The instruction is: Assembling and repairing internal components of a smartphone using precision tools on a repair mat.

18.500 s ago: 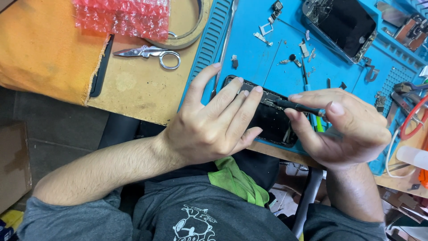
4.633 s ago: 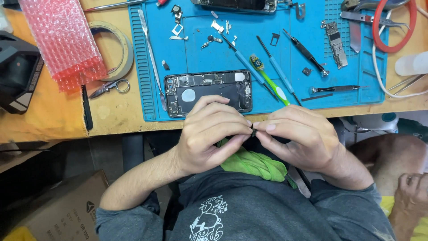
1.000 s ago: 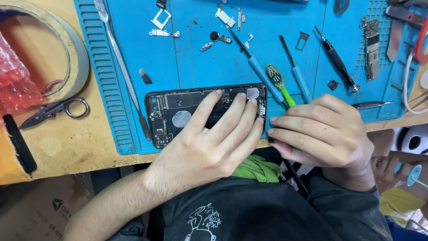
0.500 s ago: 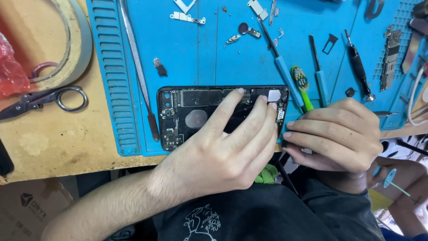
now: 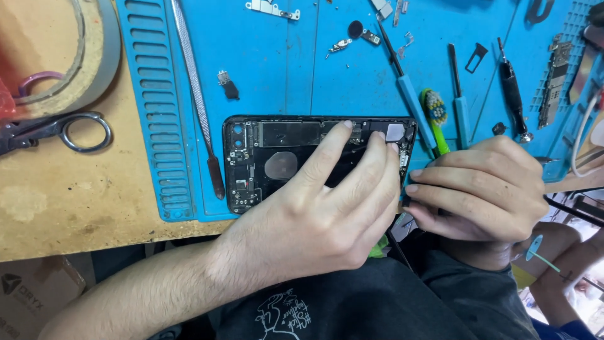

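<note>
An opened black phone [image 5: 277,164] lies with its insides up at the near edge of a blue work mat [image 5: 283,63]. My left hand [image 5: 321,208] lies across its right half, fingers spread and pressing on the inner parts. My right hand [image 5: 478,189] is curled at the phone's right end, fingertips touching that edge. A thin dark tool [image 5: 395,245] runs down from under it, seemingly held; its tip is hidden.
On the mat lie a long metal pry tool [image 5: 195,94], a green brush [image 5: 435,119], a blue-handled tool [image 5: 409,94], a black screwdriver [image 5: 513,97], a circuit board [image 5: 557,75] and small loose parts. Scissors [image 5: 56,129] and a tape roll [image 5: 94,56] sit on the wooden bench at left.
A few seconds ago both hands worked a small part over my lap. Now they are on the phone and have hardly moved in the last second. My view has drawn closer.
</note>
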